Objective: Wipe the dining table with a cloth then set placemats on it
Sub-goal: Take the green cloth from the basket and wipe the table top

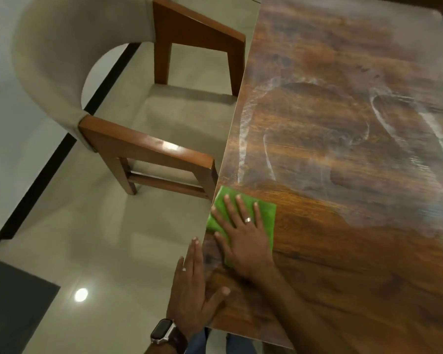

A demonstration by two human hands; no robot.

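At the bottom of the frame, just left of centre, the left hand lies along the near-left edge of the bench. Its fingers are straight and close together, pointing up the frame along the edge, and the thumb spreads out onto the wood; it holds nothing. A ring shows on one finger, and a watch with a dark strap sits on the wrist at the bottom edge.

Just above and to the right, the right hand is laid flat on a green cloth, fingers straight and fanned wide, pressing it onto the bench top. This hand also wears a ring. The cloth is folded into a rough square and lies at the left edge of the bench, in the lower middle of the frame, its upper left corner reaching right to that edge.

Further up the frame, the dark wood bench top carries pale curved smear marks across the centre and right.

Left of the bench, in the upper left of the frame, an armchair with a pale curved back and brown wooden arms stands on the pale glossy floor, its arms close to the bench edge. A dark mat lies at the lower left corner, and a round light reflection shines on the floor just beside it.
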